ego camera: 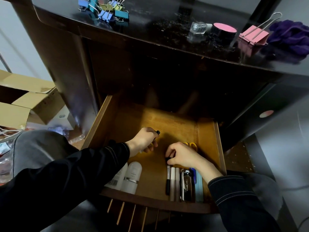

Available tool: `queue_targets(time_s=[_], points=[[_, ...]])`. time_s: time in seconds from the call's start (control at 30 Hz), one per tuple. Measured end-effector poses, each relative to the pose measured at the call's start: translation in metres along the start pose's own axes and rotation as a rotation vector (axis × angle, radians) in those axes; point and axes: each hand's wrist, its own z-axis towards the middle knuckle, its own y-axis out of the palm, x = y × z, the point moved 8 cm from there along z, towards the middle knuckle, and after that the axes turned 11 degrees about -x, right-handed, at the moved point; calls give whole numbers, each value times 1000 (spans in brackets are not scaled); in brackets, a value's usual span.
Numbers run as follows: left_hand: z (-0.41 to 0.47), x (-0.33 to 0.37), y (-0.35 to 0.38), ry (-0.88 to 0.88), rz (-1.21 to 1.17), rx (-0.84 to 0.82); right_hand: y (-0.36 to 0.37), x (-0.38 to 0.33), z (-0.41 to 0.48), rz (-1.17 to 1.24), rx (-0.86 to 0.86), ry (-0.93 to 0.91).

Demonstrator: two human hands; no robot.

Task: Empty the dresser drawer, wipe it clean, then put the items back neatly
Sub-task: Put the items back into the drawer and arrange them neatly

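Observation:
The wooden drawer (175, 121) is pulled out below the dark dresser top (150, 24). Inside it my left hand (143, 141) grips a thin black-tipped item (157, 132) with a yellow part under the palm. My right hand (182, 155) pinches a small black object (167, 159) near the drawer's middle. Yellow scissor handles (193, 145) show just behind that hand. Two white bottles (128, 178) lie at the front left. A row of pens, a brush and slim cases (184, 185) lies side by side at the front right.
On the dresser top sit several coloured binder clips (107, 9), a glass bottle (199, 28), a black jar with a pink lid (223, 31), a large pink binder clip (254, 35) and a purple cloth (291, 37). Cardboard boxes (30, 101) stand at the left.

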Motion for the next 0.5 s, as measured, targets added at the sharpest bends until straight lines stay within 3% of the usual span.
queue_targets(time_s=[0.5], points=[[1, 0, 0, 2, 2, -2, 16, -6, -4, -53, -154, 23]])
